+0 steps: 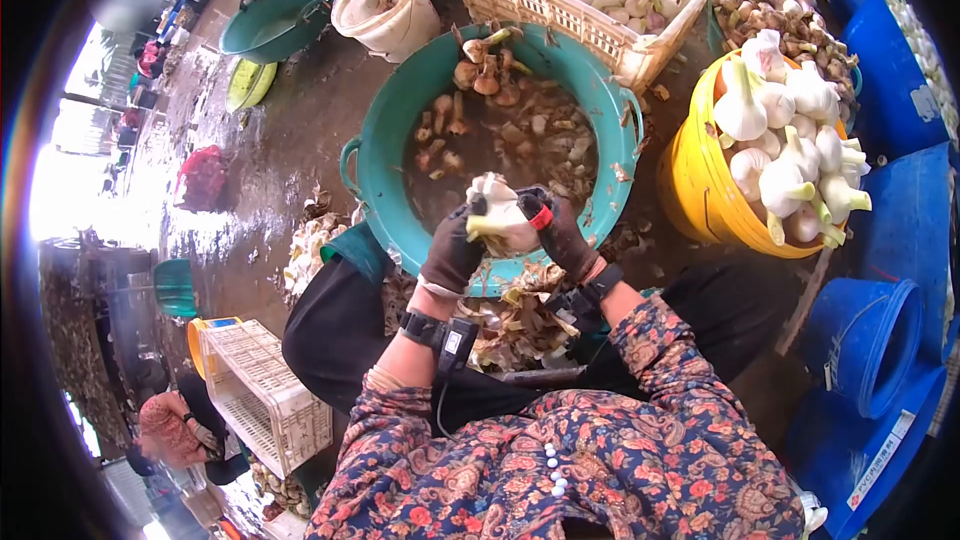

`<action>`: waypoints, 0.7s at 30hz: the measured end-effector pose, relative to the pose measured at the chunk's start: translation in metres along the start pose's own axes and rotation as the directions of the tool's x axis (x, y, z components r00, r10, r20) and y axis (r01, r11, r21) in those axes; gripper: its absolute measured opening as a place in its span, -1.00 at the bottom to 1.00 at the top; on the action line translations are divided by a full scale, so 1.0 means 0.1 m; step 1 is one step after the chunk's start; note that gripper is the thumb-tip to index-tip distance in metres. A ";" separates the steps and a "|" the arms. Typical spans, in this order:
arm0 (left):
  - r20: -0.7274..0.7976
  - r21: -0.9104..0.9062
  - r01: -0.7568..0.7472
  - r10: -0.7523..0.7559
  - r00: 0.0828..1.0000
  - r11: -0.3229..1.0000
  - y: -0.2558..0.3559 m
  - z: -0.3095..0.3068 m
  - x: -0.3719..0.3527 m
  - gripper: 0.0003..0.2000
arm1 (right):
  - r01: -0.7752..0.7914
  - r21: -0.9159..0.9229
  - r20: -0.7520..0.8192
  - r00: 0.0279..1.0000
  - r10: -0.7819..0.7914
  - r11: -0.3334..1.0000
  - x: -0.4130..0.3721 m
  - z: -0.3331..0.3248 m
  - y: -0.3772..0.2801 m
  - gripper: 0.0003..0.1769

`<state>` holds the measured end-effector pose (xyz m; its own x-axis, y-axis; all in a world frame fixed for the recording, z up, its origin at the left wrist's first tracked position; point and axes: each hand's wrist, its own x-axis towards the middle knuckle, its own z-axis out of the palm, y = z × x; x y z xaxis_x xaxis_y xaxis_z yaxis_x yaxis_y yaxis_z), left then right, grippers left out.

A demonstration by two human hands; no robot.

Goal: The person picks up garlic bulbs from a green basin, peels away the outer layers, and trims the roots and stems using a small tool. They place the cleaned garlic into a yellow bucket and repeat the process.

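Garlic bulb (pixel 514 229) was gripped between left hand (pixel 453 250), curled round one side, and right hand (pixel 563 237), closed on the other, above the green basin (pixel 388 140); probably mid-peeling, its next turn called for a steady left hold.

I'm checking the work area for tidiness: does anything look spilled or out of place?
Yes: loose peelings lie scattered on the floor beside the teal basin, outside any container. That looks like spillage, though they may simply have been discarded there.
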<state>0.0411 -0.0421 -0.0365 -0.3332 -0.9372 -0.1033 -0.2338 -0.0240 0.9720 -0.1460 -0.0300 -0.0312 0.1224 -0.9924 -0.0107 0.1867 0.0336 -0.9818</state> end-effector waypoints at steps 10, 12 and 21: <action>0.103 -0.191 0.321 -0.307 0.946 0.927 0.29 -0.09 -0.06 -0.67 | 0.425 -0.587 0.306 0.905 -0.297 0.689 -0.04 0.04 -0.14 -0.63; -0.064 -0.283 0.222 -0.249 0.966 0.933 0.36 -0.02 -0.09 -0.65 | 0.167 -0.257 0.078 0.985 -0.151 0.952 -0.05 0.12 0.00 -0.75; 0.135 -0.515 0.194 -0.144 0.980 0.835 0.60 -0.06 -0.53 -0.70 | -0.267 0.575 -0.059 0.929 0.364 0.773 0.02 -0.48 1.20 -0.65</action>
<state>0.0499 0.0039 0.0286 -0.4162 -0.8683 -0.2697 0.2102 -0.3804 0.9006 -0.1698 -0.0331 -0.1585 0.1241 -0.9170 -0.3790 0.6726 0.3586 -0.6473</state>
